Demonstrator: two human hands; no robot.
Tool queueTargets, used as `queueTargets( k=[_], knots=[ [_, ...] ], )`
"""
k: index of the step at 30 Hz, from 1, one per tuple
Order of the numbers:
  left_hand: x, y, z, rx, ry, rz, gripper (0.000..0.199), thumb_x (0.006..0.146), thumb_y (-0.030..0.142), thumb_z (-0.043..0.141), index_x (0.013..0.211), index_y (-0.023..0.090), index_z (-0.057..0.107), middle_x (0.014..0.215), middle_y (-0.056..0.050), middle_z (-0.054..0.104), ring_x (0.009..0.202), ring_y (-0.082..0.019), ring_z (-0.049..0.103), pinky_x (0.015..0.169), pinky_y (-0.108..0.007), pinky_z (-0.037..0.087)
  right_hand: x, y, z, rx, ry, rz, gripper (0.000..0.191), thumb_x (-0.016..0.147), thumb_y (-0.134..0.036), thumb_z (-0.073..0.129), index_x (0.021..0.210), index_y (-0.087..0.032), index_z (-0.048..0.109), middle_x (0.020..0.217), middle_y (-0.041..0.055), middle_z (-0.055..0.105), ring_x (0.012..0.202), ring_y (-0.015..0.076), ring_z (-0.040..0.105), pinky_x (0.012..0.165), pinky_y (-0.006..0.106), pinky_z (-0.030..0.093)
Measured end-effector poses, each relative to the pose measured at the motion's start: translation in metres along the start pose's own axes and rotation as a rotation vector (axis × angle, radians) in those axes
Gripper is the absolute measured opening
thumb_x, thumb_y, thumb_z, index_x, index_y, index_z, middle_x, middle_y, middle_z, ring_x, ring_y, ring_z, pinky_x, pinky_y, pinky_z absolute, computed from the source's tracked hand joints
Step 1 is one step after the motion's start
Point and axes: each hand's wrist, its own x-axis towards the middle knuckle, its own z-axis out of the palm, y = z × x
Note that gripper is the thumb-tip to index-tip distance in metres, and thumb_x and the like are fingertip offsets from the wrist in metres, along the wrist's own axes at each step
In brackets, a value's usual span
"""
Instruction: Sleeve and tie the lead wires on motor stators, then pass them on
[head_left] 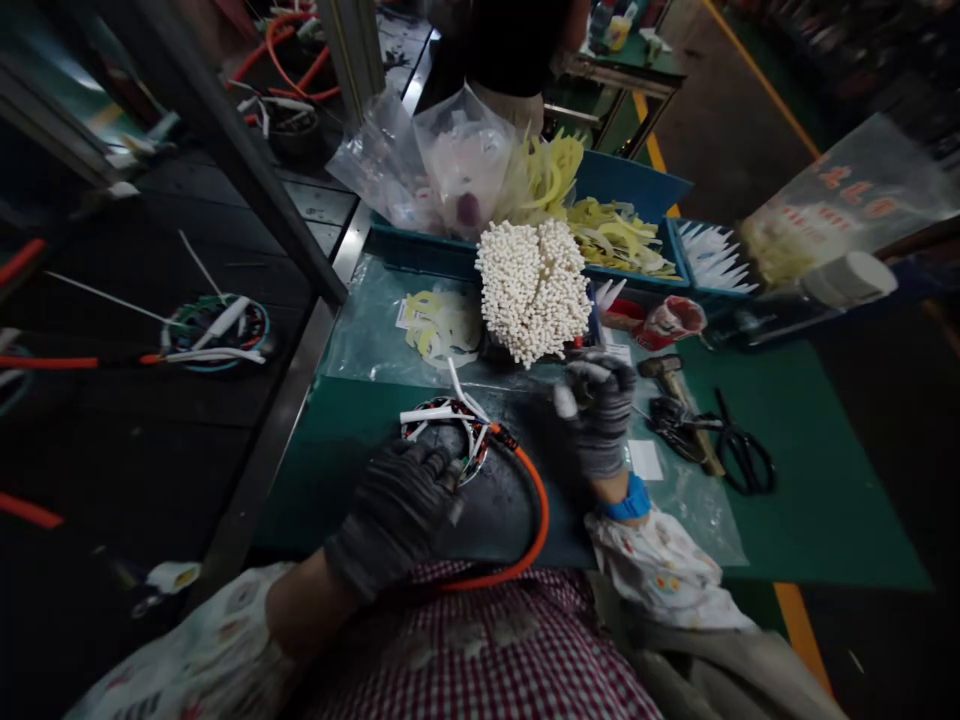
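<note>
A round motor stator (480, 462) with coils, white sleeves and a thick orange cable (541, 500) lies on the dark mat in front of me. My left hand (397, 505), in a grey striped glove, is curled over its near left rim. Raised to the right of the stator is my right hand (606, 405), gloved, with pale fingertips and bent fingers. It is close to the near right side of a big bundle of thin white sticks or tubes (532, 290). Blur hides whether a small thing sits between its fingers.
Yellow-green strips (615, 235) fill a blue bin behind the bundle. To the right are a hammer (679, 400), black scissors (742, 445), a red cup (671, 320) and a clear bottle (817, 295). Another stator (217, 335) sits on the line at left, past a metal post (240, 150). A person stands beyond.
</note>
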Motion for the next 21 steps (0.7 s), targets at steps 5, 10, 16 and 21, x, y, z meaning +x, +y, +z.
queueTargets(
  k=[5,10,16,21],
  knots=[
    [0.002,0.02,-0.02,0.308,0.035,0.043,0.046,0.095,-0.002,0.047,0.126,0.008,0.08,0.12,-0.018,0.085,0.103,-0.028,0.084,0.08,-0.038,0.068,0.035,0.022,0.007,-0.26,0.042,0.001,0.031,0.084,-0.052,0.084,0.099,-0.026,0.076,0.13,0.0119,0.066,0.128,0.0406,0.057,0.113,0.076,0.042],
    [-0.012,-0.004,-0.012,0.148,0.07,0.079,0.049,0.098,0.003,0.054,0.139,0.022,0.074,0.129,-0.005,0.084,0.114,-0.024,0.078,0.097,-0.038,0.064,0.039,0.002,0.0,-0.178,0.017,-0.017,0.019,0.092,-0.044,0.077,0.094,-0.026,0.077,0.114,0.0087,0.07,0.112,0.0329,0.067,0.102,0.064,0.056],
    [-0.017,-0.004,0.023,-0.034,0.234,-0.105,0.04,0.102,0.015,0.056,0.136,0.032,0.067,0.142,-0.001,0.078,0.138,-0.022,0.065,0.13,-0.046,0.041,0.03,-0.058,-0.057,0.444,-0.022,0.12,0.013,0.097,-0.03,0.082,0.098,-0.029,0.069,0.099,-0.0012,0.08,0.089,0.0218,0.079,0.078,0.041,0.068],
    [-0.005,0.001,0.04,-0.076,0.31,-0.093,0.016,0.1,0.026,0.062,0.115,0.027,0.066,0.13,-0.004,0.08,0.13,-0.023,0.071,0.127,-0.049,0.048,-0.01,-0.083,-0.056,0.476,-0.305,0.258,0.011,0.106,-0.039,0.073,0.107,-0.03,0.068,0.087,-0.0027,0.078,0.068,0.019,0.075,0.06,0.033,0.063]
  ],
)
